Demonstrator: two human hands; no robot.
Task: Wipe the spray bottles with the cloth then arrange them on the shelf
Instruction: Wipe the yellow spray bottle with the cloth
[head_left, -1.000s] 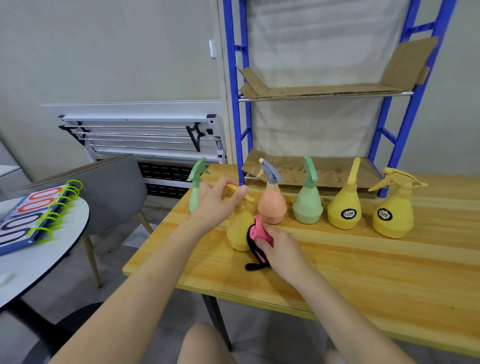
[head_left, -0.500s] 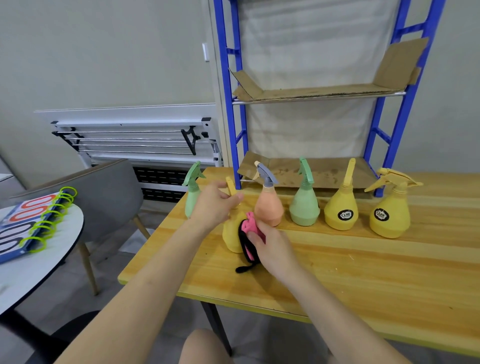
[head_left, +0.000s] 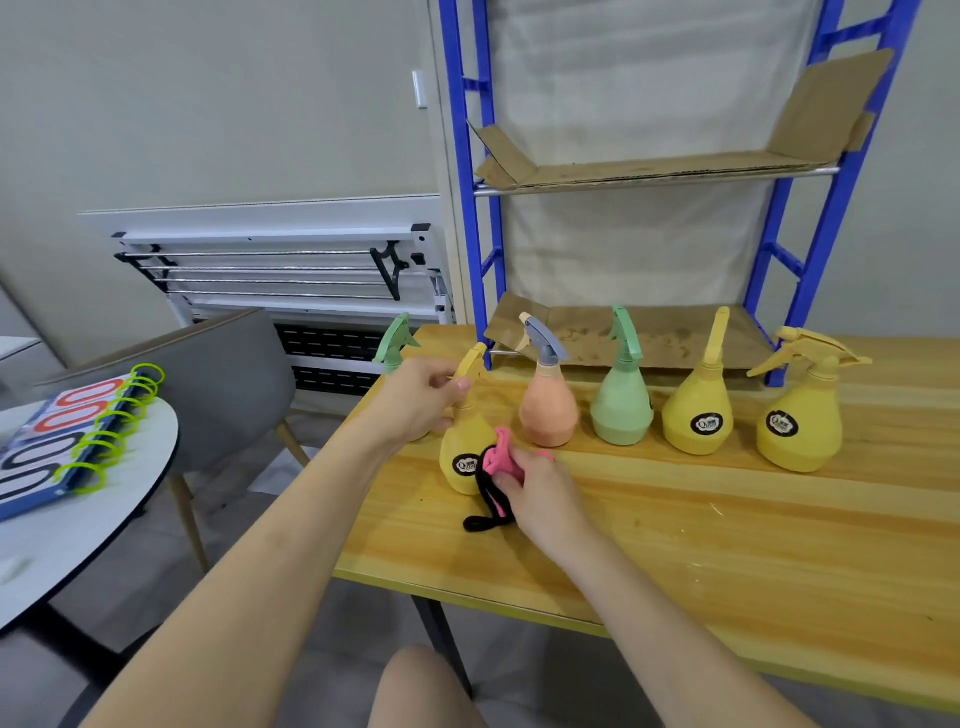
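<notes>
1. Far left on the counter (head_left: 727, 519), a green spray bottle (head_left: 396, 347) stands at the corner. Only its trigger head shows; the left hand (head_left: 421, 397) hides its body.
2. The left hand is closed around the neck of a yellow bottle (head_left: 462, 457), just under the trigger, holding it upright on the wood.
3. The right hand (head_left: 540, 493) is closed on a bunched pink-and-black cloth (head_left: 496, 467) and presses it against the lower right side of that bottle's belly, beside the round label.
4. The step in hand looks like wiping, on the second bottle from the left. I cannot tell from this view whether any of the bottles has been cleaned.
5. Further right, four more bottles stand in a row, apart from one another: an orange bottle (head_left: 548, 410), a second green bottle (head_left: 622, 410), a yellow one with a narrow head (head_left: 698, 415), and a large yellow bottle (head_left: 800, 423) at the end.
6. Behind them, the blue shelf (head_left: 779, 228) has two cardboard-lined levels, both bare; nothing has been arranged there.
7. The next move likely calls for turning the held bottle by its neck so the cloth reaches the hidden side and the trigger, then lifting it over the row to a shelf level without knocking the orange bottle, which stands just beside it.
</notes>
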